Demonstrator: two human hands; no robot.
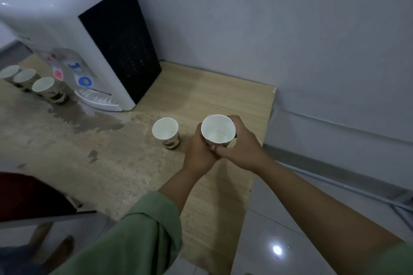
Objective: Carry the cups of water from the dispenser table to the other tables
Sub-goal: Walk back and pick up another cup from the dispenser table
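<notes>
The lower wall of the held paper cup (pixel 218 129) was hidden behind both hands, so its printed pattern could not be read, and the fingers on its far side were only partly in view. The left hand (pixel 199 152) curled round the cup's left side and the right hand (pixel 240 144) wrapped its right side, thumbs meeting at the near wall; the cup was upright above the table's right end, with clear water visible in its white interior. Five paper cups were in view in total. A second cup (pixel 166 133), tapered and round-rimmed with a dark print near its base, stood on the wooden table (pixel 223 96) just left of the left hand, apart from it. Three more cups (pixel 43 87) stood in a touching row far to the left of the hands, the outermost cut off by the frame edge; their contents could not be determined. One water dispenser (pixel 73 29), white glossy plastic with a black perforated side panel, stood beyond the hands to the upper left, its top cropped. A dark wet patch (pixel 89 118) spread across the pale wood grain in front of its drip tray. Green sleeves (pixel 145 230) covered the forearms in part.
</notes>
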